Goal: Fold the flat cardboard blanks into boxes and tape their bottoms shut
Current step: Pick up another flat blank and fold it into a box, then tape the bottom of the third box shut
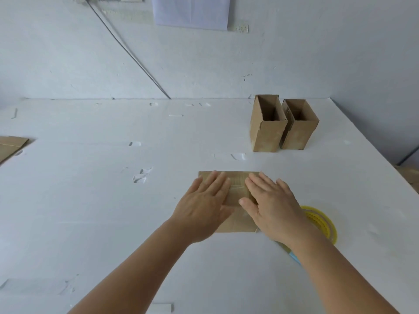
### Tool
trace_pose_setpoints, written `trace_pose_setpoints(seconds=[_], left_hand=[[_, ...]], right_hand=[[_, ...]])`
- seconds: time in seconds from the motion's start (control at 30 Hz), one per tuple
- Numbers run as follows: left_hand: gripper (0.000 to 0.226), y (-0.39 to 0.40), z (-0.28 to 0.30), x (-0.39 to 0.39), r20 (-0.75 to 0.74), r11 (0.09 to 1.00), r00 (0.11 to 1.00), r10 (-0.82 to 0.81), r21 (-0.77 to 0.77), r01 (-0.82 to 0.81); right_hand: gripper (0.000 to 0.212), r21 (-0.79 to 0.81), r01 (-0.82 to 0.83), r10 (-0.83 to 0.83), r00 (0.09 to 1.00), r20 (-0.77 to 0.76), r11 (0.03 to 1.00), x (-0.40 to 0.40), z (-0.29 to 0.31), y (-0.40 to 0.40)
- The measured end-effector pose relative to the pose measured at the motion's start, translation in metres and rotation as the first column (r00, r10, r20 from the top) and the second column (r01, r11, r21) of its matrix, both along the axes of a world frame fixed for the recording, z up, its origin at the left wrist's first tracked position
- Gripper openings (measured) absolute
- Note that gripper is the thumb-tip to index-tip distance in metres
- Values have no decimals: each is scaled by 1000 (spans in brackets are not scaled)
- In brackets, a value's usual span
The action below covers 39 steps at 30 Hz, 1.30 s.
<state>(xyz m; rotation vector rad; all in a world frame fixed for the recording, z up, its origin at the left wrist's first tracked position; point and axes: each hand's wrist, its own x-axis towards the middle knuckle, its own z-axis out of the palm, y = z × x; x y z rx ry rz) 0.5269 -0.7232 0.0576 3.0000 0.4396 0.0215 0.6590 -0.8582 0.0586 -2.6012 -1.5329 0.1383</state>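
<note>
The box in hand (235, 196) sits on the white worktop (90, 223) just below the centre of the view, its brown upper face turned toward the camera, with a glossy strip that looks like tape running along its middle between the two hands. The left hand (204, 207) lies flat on the left part of that face, fingers straight and together, gripping nothing. The right hand (269, 207) lies flat on the right part in the same way, palm down, fingers extended. Judged from this, the step under way is smoothing the tape down over the closed bottom flaps. The next move would call for lifting both palms, turning the box mouth-up and setting it with the others.

At about four o'clock from the box, partly under the right wrist, lies a yellow tape dispenser (322, 223). At one o'clock, well apart, two finished boxes (283, 132) stand upright, side by side, open at the top. At nine o'clock, at the frame's left edge, lies a flat cardboard blank (11, 145), apparently waiting its turn.
</note>
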Motion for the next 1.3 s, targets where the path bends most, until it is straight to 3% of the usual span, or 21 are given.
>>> trace_pose_setpoints(seconds=[0.17,0.3,0.43,0.57,0.63,0.73,0.8,0.9,0.97,1.07,1.2,1.3], left_hand=[[62,-13,-9,12,-36,996,999,-5,85,8],[63,-12,-11,16,-53,996,998,-16,84,20],[62,-18,-10,15,-46,998,999,0,58,3],[56,-16,-7,19,-36,999,999,29,20,-29],[56,-17,-6,20,-26,999,999,38,7,-38],[55,-19,-8,18,-6,999,999,49,1,-48],[55,-19,-9,18,7,999,999,53,3,-53],[55,-21,-8,18,12,998,998,58,2,-58],[55,-23,-8,17,19,998,998,62,-3,-62],[55,-25,-9,16,35,997,997,69,-21,-68],[55,-25,-7,18,50,997,996,67,-38,-65],[55,-24,-7,17,60,996,996,69,-62,-66]], right_hand=[[85,-107,-3,0,1000,-20,994,-12,-2,-4],[82,-107,-12,1,995,-100,994,-11,-5,-2],[75,46,-17,28,963,-268,999,-6,-11,-5],[65,210,134,-33,905,-423,968,2,-17,-20],[66,158,206,-119,892,-435,966,9,-23,-35],[70,-42,300,-295,888,-352,953,20,-39,-61],[59,-121,378,-397,870,-293,918,25,-47,-78],[31,-216,387,-431,877,-214,896,25,-52,-97],[36,-243,376,-421,891,-170,894,26,-58,-103],[40,-158,437,-462,866,-192,885,31,-69,-106],[29,-71,473,-477,851,-219,878,34,-73,-107],[34,89,551,-498,803,-326,830,37,-57,-107]])
